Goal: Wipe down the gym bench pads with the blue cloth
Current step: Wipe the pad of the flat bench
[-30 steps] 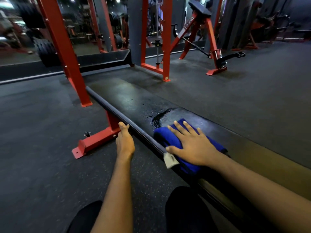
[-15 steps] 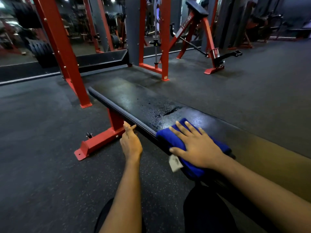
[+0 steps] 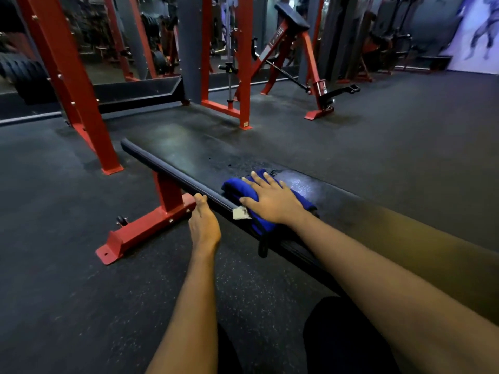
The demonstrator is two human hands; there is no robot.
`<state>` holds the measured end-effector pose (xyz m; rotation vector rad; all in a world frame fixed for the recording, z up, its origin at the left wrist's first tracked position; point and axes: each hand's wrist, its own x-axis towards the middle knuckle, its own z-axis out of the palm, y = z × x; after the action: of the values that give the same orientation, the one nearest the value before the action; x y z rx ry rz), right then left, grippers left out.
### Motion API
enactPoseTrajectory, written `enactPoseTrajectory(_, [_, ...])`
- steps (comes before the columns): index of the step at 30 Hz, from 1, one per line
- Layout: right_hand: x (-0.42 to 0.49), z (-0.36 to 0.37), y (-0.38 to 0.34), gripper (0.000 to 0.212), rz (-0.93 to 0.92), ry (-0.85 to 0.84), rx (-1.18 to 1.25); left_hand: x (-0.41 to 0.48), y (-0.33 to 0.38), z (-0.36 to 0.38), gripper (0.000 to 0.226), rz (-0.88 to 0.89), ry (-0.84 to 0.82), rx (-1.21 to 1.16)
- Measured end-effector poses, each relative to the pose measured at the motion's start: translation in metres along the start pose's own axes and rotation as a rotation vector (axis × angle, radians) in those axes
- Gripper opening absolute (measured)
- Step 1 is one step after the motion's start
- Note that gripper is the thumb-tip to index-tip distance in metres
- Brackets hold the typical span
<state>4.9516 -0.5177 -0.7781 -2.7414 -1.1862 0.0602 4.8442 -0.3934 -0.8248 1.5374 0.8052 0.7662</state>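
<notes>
Right hand (image 3: 272, 201) is lying flat on the folded blue cloth (image 3: 237, 188), fingers straight and spread, palm pressing it down rather than curling around it. That cloth is sitting on the black bench pad (image 3: 172, 152), close to the pad's near edge and roughly midway along the visible length, with a small white tag (image 3: 240, 213) sticking out just below the thumb. Left hand (image 3: 204, 228) is reaching to the same near edge, just beside the cloth, its uppermost fingertip touching the rounded rim; the other fingers are hidden behind the hand, so whether they are hooking under the pad cannot be told. Light is glinting off a wet patch (image 3: 299, 184) on the pad just beyond the cloth. Below the pad, the red bench foot (image 3: 151, 230) is resting on the dark speckled floor (image 3: 67, 265). Farther back, a red rack upright (image 3: 78, 85) is standing well apart from the bench.
</notes>
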Motion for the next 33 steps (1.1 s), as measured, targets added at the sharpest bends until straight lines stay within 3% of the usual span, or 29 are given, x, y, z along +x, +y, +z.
enactPoseTrajectory(7, [-0.138, -0.009, 0.048, 0.065, 0.184, 0.047, -0.065, -0.02, 0.008, 0.035, 0.059, -0.01, 0.027, 0.042])
enactPoseTrajectory(14, [-0.121, -0.031, 0.132, 0.07, 0.691, 0.05, 0.038, -0.027, 0.016, 0.042, 0.063, -0.016, -0.035, 0.095])
enactPoseTrajectory(16, [-0.101, -0.027, 0.115, 0.073, 0.675, 0.043, 0.0, -0.029, 0.014, 0.041, 0.062, -0.002, -0.049, 0.102])
enactPoseTrajectory(21, [-0.131, -0.01, 0.039, 0.072, 0.277, 0.065, -0.078, -0.031, 0.01, 0.043, 0.063, 0.022, -0.047, 0.125])
enactPoseTrajectory(23, [-0.159, -0.008, 0.04, 0.07, 0.214, 0.074, -0.064, -0.028, 0.004, 0.044, 0.065, 0.019, -0.042, 0.153])
enactPoseTrajectory(25, [-0.169, -0.012, 0.068, 0.067, 0.292, 0.058, -0.035, -0.029, 0.0, 0.046, 0.066, 0.023, -0.056, 0.175])
enactPoseTrajectory(30, [-0.12, -0.031, 0.145, 0.068, 0.679, 0.059, -0.002, -0.033, 0.005, 0.043, 0.065, 0.014, -0.116, 0.187])
enactPoseTrajectory(33, [-0.071, -0.029, 0.125, 0.07, 0.624, 0.031, -0.013, -0.03, 0.004, 0.039, 0.066, 0.003, -0.165, 0.222])
